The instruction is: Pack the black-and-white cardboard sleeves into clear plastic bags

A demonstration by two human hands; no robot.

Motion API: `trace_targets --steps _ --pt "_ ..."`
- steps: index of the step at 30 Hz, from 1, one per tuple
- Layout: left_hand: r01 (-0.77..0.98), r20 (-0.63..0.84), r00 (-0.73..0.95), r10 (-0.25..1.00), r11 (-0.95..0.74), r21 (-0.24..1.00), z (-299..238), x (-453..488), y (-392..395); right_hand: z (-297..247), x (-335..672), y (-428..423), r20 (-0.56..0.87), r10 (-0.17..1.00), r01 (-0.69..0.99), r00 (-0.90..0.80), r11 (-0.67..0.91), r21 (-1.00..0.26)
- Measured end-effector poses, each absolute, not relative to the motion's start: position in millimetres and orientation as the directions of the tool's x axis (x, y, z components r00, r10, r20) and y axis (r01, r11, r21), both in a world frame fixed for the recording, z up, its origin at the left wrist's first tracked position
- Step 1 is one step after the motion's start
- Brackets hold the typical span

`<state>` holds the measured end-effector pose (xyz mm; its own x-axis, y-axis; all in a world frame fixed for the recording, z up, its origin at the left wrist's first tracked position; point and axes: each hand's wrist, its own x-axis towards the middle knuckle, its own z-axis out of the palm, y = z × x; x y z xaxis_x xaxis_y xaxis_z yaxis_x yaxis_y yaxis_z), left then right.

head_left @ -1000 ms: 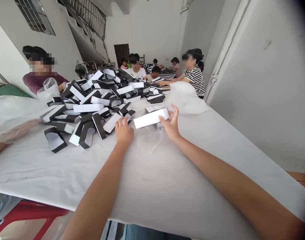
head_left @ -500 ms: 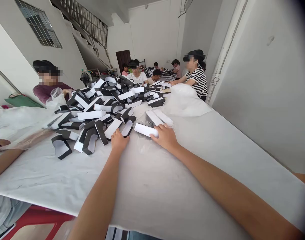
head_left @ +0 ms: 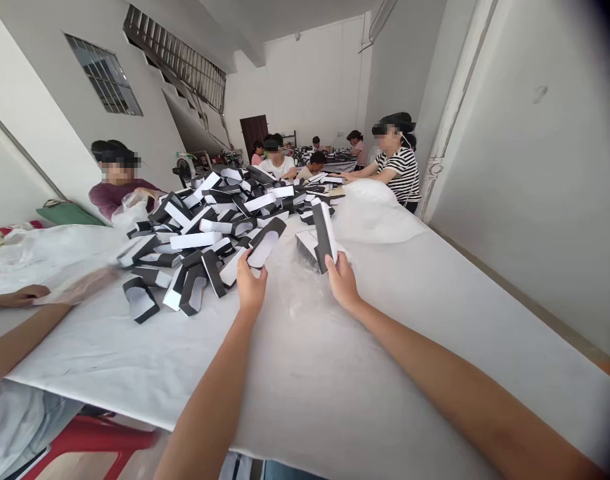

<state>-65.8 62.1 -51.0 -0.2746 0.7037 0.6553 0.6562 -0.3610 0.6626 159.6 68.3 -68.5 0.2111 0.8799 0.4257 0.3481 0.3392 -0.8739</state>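
My left hand (head_left: 252, 285) is closed on a black folded cardboard piece with a white curved inner face (head_left: 267, 241), lifted at the near right edge of the pile. In my right hand (head_left: 343, 281) a long black-and-white folded cardboard piece (head_left: 323, 233) stands nearly upright, gripped at its lower end. Just behind and left of it, more such pieces (head_left: 306, 241) lie on or in a clear plastic bag (head_left: 297, 290). The large pile of black-and-white folded pieces (head_left: 195, 240) spreads to the left of my hands.
A white-covered table (head_left: 295, 387) stretches ahead. Crumpled clear plastic sheeting (head_left: 379, 217) lies at the right back. At the left, a co-worker's arms (head_left: 29, 333) reach over the table near a red stool (head_left: 95, 437). Other people sit or stand around the far side; a wall (head_left: 525, 200) runs along the right.
My left hand has picked up a piece from the pile's edge. My right hand has turned its piece from lying sideways to upright and raised it. The view has tilted and shifted slightly.
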Motion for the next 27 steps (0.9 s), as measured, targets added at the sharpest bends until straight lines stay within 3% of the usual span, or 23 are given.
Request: trace_targets --steps 2,4,7,14,17,21,27 --pt "0.643 0.682 -0.197 0.704 -0.433 0.632 -50 -56 57 -66 155 69 0.349 0.91 0.037 0.223 0.35 -0.936" --pt "0.62 0.67 -0.12 0.733 -0.472 0.627 -50 -45 52 -62 147 68 0.285 0.949 -0.241 0.135 0.31 -0.92" --pt "0.618 0.672 0.026 0.74 -0.54 0.571 -51 -29 46 -57 138 63 0.274 0.962 -0.41 -0.022 0.241 -0.88" --pt "0.551 0.679 0.229 0.697 -0.668 0.5 -49 -9 33 -57 134 60 0.194 0.98 -0.569 -0.028 0.144 -0.81" --pt "0.385 0.654 0.176 0.736 -0.663 0.642 -49 -7 32 -60 136 64 0.177 0.984 -0.565 -0.005 0.143 -0.813" --pt "0.159 0.465 -0.026 0.885 -0.456 0.876 -49 -8 38 -64 139 67 0.251 0.968 -0.431 -0.011 0.222 -0.874" --pt "0.121 0.29 0.21 0.934 -0.319 0.94 -50 -12 42 -65 140 61 0.384 0.922 -0.275 -0.051 0.357 -0.893"
